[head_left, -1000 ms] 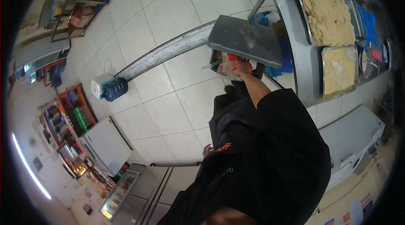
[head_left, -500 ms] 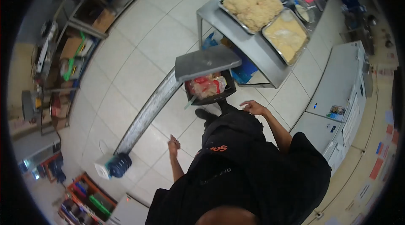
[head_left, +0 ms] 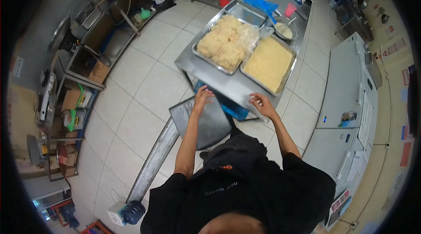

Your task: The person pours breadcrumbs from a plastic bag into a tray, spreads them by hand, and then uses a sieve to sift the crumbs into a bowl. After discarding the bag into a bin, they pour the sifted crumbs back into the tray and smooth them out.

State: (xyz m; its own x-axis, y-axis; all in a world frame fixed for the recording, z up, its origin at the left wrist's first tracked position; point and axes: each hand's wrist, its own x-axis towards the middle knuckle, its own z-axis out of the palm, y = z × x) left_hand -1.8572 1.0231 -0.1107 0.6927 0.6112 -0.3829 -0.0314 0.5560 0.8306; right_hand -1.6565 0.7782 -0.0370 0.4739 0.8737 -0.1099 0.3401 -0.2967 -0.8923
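Note:
My left hand (head_left: 202,99) is raised over the grey lid (head_left: 199,122) of a bin, fingers spread and holding nothing. Just off the near edge of the steel table (head_left: 219,78), my right hand (head_left: 262,104) hovers with bent fingers apart, also bare. A metal tray (head_left: 215,68) on the table bears a heap of pale, crumb-coated food (head_left: 224,43). Beside it, a second tray (head_left: 283,85) contains yellowish crumbs (head_left: 268,63). Clear plastic (head_left: 249,36) lies against the heap. The bin's inside is hidden under the lid.
A bowl of pale batter (head_left: 285,28), a blue plastic bag (head_left: 261,3) and a pink cup (head_left: 290,10) stand farther back. White refrigerators (head_left: 346,98) line the right, shelving (head_left: 87,71) the left. On the floor at left lies a long metal strip (head_left: 151,161).
The bin's lid has come down over the rubbish seen before. Both hands have risen from beside the body towards the table, which now appears nearer.

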